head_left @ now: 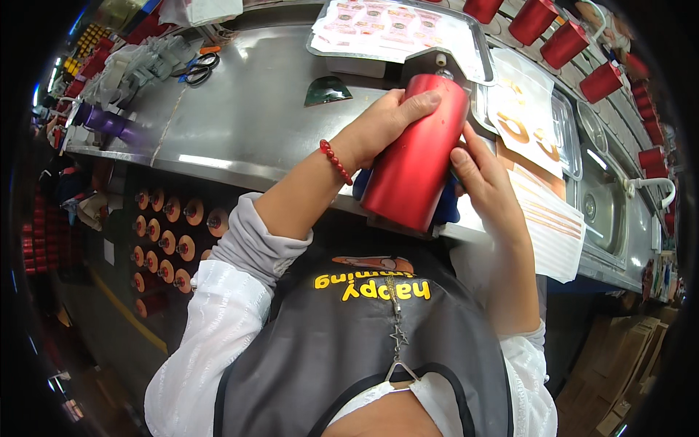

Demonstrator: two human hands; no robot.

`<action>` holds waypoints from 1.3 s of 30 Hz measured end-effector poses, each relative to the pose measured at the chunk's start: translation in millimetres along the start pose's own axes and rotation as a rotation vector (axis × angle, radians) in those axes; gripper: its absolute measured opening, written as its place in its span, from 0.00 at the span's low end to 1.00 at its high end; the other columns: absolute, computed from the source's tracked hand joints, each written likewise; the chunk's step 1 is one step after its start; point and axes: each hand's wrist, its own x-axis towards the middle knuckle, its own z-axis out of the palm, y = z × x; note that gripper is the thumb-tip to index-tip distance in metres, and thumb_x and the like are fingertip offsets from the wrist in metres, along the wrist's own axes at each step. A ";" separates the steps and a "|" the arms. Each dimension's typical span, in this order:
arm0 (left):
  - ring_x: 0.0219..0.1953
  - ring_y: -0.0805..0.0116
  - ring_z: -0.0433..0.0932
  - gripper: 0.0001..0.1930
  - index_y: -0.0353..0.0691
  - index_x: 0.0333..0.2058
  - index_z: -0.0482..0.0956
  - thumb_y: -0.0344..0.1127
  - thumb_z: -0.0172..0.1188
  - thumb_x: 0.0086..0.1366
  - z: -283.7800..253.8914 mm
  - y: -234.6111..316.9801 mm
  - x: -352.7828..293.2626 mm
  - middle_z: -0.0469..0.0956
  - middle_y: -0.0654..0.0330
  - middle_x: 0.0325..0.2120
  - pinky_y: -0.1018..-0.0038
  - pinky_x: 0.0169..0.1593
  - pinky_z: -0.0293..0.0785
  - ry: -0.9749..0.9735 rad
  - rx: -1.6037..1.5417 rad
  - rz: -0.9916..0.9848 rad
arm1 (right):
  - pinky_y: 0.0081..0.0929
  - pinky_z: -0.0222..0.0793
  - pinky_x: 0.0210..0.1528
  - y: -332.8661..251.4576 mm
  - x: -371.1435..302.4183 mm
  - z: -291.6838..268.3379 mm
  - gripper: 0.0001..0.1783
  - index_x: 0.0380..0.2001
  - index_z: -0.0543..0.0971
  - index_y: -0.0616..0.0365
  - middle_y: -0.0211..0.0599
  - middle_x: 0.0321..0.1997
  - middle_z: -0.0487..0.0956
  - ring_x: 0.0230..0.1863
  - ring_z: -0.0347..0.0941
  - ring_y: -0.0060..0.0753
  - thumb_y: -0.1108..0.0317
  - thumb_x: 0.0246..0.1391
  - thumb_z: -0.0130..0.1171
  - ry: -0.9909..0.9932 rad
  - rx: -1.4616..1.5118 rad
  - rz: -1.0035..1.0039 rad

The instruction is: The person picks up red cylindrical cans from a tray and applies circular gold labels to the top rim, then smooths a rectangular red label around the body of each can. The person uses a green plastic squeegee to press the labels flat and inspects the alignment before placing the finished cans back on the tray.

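A matte red metal cylinder lies tilted in front of me at the bench's near edge, its lower end toward me. Around its upper left side curves my left hand, thumb laid across the top. My right hand grips the cylinder's right side with thumb and fingers. Just beyond the cylinder's far end is a dark metal bracket with a rod. Dark blue cloth shows beneath the cylinder. The fingers under it are hidden.
On the steel bench lie a dark green curved piece, black scissors and a tray of printed sheets. Decal sheets and white strips are at right, near a sink. Red cylinders stand along the far right.
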 end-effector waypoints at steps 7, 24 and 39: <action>0.35 0.70 0.83 0.36 0.27 0.55 0.69 0.59 0.59 0.67 -3.1 -4.7 32.8 0.81 0.52 0.37 0.76 0.39 0.81 0.229 0.208 0.071 | 0.23 0.68 0.50 11.4 23.1 -14.4 0.27 0.67 0.66 0.63 0.41 0.54 0.79 0.47 0.72 0.26 0.63 0.71 0.51 0.046 -0.101 -0.034; 0.62 0.53 0.69 0.39 0.30 0.66 0.61 0.61 0.50 0.72 -9.8 -45.4 -33.4 0.65 0.43 0.62 0.63 0.63 0.69 0.214 0.437 0.483 | 0.38 0.69 0.64 51.6 240.0 -74.7 0.23 0.55 0.82 0.35 0.39 0.61 0.73 0.66 0.66 0.42 0.73 0.63 0.51 -0.205 -1.230 -0.348; 0.58 0.44 0.71 0.37 0.31 0.65 0.63 0.58 0.54 0.71 -37.0 -50.4 -23.0 0.70 0.40 0.58 0.59 0.61 0.67 0.169 0.609 0.564 | 0.46 0.71 0.56 85.3 286.1 -151.1 0.14 0.43 0.87 0.46 0.40 0.57 0.76 0.60 0.70 0.46 0.65 0.58 0.56 0.293 -1.493 -0.286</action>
